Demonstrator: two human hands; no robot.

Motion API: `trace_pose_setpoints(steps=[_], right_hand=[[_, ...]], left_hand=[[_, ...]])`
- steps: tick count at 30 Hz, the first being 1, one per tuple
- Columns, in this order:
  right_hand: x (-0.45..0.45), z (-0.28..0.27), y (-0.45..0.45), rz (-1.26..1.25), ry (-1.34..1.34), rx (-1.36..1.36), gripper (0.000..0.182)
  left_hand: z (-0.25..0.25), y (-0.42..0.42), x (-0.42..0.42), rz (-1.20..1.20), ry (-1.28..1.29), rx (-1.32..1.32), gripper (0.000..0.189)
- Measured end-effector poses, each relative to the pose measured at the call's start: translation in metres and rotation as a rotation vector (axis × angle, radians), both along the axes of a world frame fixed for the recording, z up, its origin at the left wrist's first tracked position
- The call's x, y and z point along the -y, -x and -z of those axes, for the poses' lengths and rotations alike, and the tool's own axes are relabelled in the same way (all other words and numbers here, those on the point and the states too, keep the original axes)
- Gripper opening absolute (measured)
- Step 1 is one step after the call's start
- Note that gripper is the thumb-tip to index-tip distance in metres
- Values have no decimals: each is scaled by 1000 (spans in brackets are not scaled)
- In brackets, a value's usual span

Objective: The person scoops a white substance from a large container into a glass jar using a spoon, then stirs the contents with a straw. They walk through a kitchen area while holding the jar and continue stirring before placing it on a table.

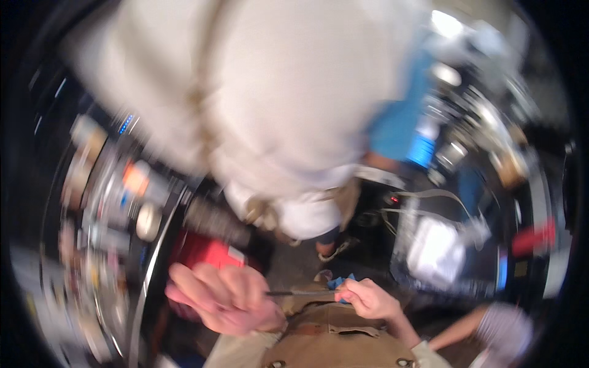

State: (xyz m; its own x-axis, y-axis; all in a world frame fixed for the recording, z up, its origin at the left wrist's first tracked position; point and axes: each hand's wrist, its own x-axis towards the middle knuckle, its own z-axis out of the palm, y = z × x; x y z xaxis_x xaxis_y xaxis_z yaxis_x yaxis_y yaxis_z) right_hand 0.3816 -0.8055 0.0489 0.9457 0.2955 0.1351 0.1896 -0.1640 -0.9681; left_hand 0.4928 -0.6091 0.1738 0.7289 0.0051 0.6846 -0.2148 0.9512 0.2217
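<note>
In front of the brown apron [322, 342] that I wear, a thin dark rod-like tool [301, 293] runs level between my two hands. My left hand [230, 296] is closed in a fist around its left end, so any handle there is hidden. At the other end, the fingers of my right hand [370, 299] pinch the tool together with a crumpled blue cloth or wipe [341, 281]. Blur keeps me from telling what kind of tool it is.
A person in a white garment [303, 92] stands close ahead. Cluttered shelving [106, 239] lines the left, with a red box [202, 250] below it. At right are cables [441, 193], a white bundle in a bin [435, 253], and another person's arm [460, 329].
</note>
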Motion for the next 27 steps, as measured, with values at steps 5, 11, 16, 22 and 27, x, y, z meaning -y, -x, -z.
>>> trace_pose_setpoints(steps=[5, 11, 16, 22, 27], right_hand=[[-63, 34, -25, -345, 92, -291, 16], [-127, 50, -49, -662, 228, -166, 16], [-197, 60, -79, -877, 420, -11, 13], [-336, 19, -100, -984, 419, 36, 15], [-426, 4, -129, -1245, 370, 143, 18]], left_hand=[[-29, 79, -160, -820, 56, 30, 33], [8, 192, -210, -1652, -428, -239, 30], [53, 159, -208, -933, -1943, -557, 27], [136, 193, -302, -991, -1894, -778, 20], [135, 241, -396, -1120, -1701, -944, 18]])
